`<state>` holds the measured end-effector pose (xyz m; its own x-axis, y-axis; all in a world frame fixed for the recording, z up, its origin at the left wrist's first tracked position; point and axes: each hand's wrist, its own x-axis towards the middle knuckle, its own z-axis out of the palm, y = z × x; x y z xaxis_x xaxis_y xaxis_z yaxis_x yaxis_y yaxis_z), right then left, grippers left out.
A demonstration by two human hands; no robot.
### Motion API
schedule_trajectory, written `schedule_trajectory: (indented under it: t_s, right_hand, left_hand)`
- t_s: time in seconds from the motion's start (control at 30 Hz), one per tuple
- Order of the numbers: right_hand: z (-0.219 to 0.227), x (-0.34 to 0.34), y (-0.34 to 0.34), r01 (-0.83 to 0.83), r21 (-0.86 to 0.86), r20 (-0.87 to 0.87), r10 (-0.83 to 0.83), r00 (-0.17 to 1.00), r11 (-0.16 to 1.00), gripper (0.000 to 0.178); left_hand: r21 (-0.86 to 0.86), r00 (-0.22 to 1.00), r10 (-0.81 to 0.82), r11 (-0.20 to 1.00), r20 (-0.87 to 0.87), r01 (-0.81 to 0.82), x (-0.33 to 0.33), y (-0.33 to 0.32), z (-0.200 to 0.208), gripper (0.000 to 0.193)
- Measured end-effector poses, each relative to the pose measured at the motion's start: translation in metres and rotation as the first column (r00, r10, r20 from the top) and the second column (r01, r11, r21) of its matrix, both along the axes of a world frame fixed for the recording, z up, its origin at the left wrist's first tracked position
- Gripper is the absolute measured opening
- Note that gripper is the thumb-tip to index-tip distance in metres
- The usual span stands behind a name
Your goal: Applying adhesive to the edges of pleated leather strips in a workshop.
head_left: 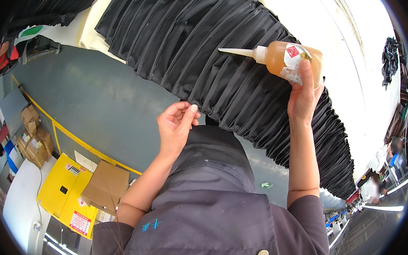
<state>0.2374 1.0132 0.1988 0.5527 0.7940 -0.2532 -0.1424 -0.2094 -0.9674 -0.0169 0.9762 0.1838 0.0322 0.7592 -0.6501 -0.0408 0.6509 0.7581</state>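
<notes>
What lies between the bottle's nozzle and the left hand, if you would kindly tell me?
In the head view, the ridged black material lies between the nozzle and the left hand.

Amber bottle (277, 58) over black pleats (194, 48)

Before you is a white desk (349, 75), running slantwise from upper left to lower right. Black strips (185, 39) lie on it in a long row, packed side by side along your edge, which they cover for most of its length. At upper left you have another black pile (53, 2); at far right, a small dark tangle (389, 63). The grey floor (108, 104) bears a yellow line (76, 138).
</notes>
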Motion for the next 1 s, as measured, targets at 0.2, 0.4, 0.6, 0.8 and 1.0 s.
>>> schedule_trajectory:
  t_s: [0.2, 0.4, 0.6, 0.8, 1.0]
  right_hand:
    - [-0.002, -0.007, -0.01, -0.063, -0.025, 0.005, 0.063, 0.998, 0.998, 0.042]
    - [0.006, -0.02, -0.017, -0.096, -0.041, -0.048, 0.094, 0.994, 0.994, 0.042]
    - [0.01, -0.033, -0.024, -0.124, -0.056, -0.125, 0.116, 0.985, 0.991, 0.042]
    - [0.015, -0.036, -0.035, -0.203, -0.105, -0.221, 0.176, 0.959, 0.974, 0.045]
    - [0.02, 0.002, -0.024, 0.198, 0.043, -0.689, -0.115, 0.716, 0.979, 0.045]
  left_hand:
    - [-0.009, 1.0, -0.006, 1.0, 0.019, 0.006, 0.001, 0.001, 0.001, 0.012]
    - [-0.014, 0.999, 0.015, 1.0, 0.035, -0.015, 0.0, 0.0, 0.0, 0.013]
    - [-0.011, 0.999, 0.016, 1.0, 0.038, -0.016, 0.0, -0.001, 0.0, 0.013]
    - [0.002, 0.997, 0.028, 1.0, 0.069, -0.028, 0.0, -0.002, -0.002, 0.014]
    - [-0.02, 0.999, 0.032, 0.999, 0.041, -0.032, 0.001, -0.004, -0.002, 0.011]
